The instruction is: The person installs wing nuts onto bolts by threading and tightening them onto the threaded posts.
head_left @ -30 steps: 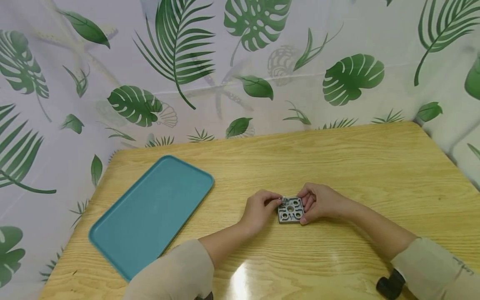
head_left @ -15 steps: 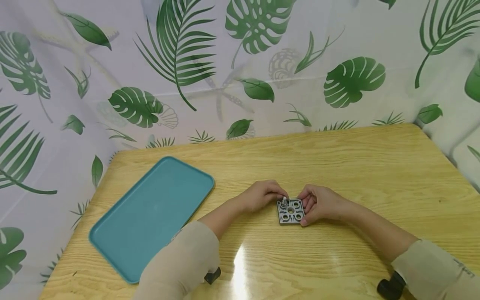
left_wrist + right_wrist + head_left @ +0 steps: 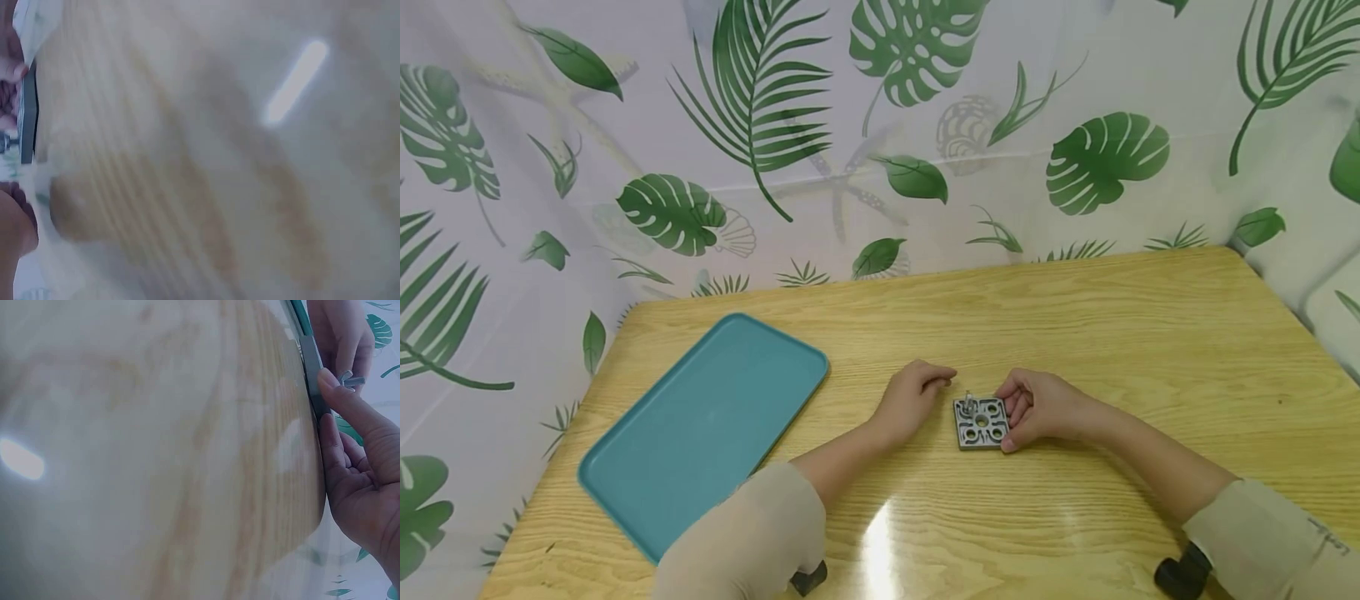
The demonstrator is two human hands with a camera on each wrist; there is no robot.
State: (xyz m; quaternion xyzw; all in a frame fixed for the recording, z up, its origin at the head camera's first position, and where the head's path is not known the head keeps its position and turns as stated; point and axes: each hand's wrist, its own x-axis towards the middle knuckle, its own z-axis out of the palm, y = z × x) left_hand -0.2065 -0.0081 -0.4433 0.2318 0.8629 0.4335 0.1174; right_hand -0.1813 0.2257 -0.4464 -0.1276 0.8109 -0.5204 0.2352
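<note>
A square grey metal plate with several round holes lies on the table. Small and silvery, a metal piece stands upright at the plate's far left corner; in the right wrist view this metal piece shows a thin stem and wing-like bits. My right hand grips the plate along its right side, thumb at the near corner and fingers at the far one. My left hand is just left of the plate, apart from it, fingers loosely bent with nothing visible between them.
A blue-green rectangular tray lies on the left part of the wooden table. Behind the table hangs a leaf-patterned cloth. Light glares off the tabletop near its front.
My left hand first reached over to the metal piece at the plate's corner, then let go and drew back left. My right hand keeps its grip on the plate.
</note>
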